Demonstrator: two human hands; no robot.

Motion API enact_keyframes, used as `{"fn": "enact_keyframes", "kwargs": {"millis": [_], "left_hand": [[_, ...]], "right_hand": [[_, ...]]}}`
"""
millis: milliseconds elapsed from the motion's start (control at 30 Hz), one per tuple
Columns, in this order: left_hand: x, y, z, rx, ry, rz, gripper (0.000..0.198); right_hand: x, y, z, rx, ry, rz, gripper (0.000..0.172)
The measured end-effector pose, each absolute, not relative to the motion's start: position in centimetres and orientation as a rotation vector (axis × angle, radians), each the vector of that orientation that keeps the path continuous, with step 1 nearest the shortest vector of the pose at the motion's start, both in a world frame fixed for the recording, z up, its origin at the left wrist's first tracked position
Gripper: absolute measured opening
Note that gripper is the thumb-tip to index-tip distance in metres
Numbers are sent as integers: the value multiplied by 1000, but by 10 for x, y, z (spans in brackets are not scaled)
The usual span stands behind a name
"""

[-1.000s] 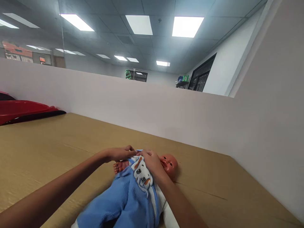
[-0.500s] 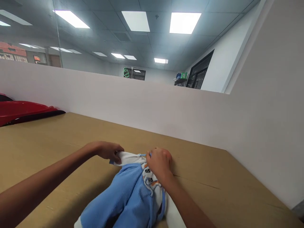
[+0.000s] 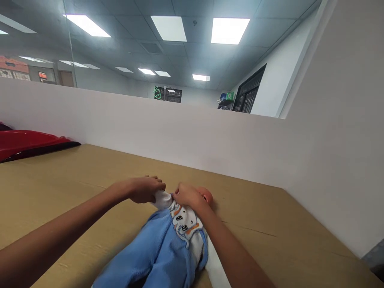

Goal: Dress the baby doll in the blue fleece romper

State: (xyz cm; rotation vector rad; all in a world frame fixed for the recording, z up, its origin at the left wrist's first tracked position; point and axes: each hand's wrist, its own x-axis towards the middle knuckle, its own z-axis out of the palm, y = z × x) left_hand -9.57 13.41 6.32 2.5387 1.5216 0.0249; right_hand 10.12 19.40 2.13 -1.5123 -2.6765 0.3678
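Note:
A doll lies on its back on the tabletop, its orange-pink head (image 3: 207, 196) partly behind my right hand. It wears a blue and white fleece romper (image 3: 156, 244) with an embroidered cartoon animal face on the chest. My left hand (image 3: 147, 189) is closed on the end of the white sleeve (image 3: 163, 199), which is bunched. At the shoulder, close to the doll's head, my right hand (image 3: 186, 195) pinches the romper's fabric; its fingertips are partly hidden. The other white sleeve (image 3: 216, 260) runs under my right forearm.
The brown wooden tabletop (image 3: 99, 176) meets a low white wall (image 3: 180, 132) at the back, with a window above it. Shiny red and black objects (image 3: 27, 142) rest at the far left. A white wall stands on the right.
My left hand has moved right and slightly up, bunching the sleeve that was stretched out. My right hand has shifted left towards the sleeve, uncovering more of the cartoon face.

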Motion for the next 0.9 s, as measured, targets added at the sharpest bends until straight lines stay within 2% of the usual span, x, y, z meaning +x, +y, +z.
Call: {"fn": "enact_keyframes", "kwargs": {"millis": [133, 300, 500, 667, 800, 900], "left_hand": [[-85, 124, 72, 2653, 1544, -61, 33], [-97, 119, 68, 2575, 1650, -115, 27], [-128, 129, 47, 2286, 1667, -170, 11], [-135, 141, 33, 2272, 1643, -110, 22], [-134, 148, 18, 2293, 1672, -79, 30], [-132, 151, 6, 2290, 1705, -96, 26]], "right_hand": [[85, 217, 26, -1482, -2812, 420, 17], [87, 218, 19, -1683, -2823, 116, 14], [126, 207, 21, -1402, -2864, 60, 2], [153, 191, 11, -1192, -2660, 103, 21], [182, 153, -8, -1185, -2370, 130, 22], [221, 113, -24, -1172, -2182, 202, 21]]}}
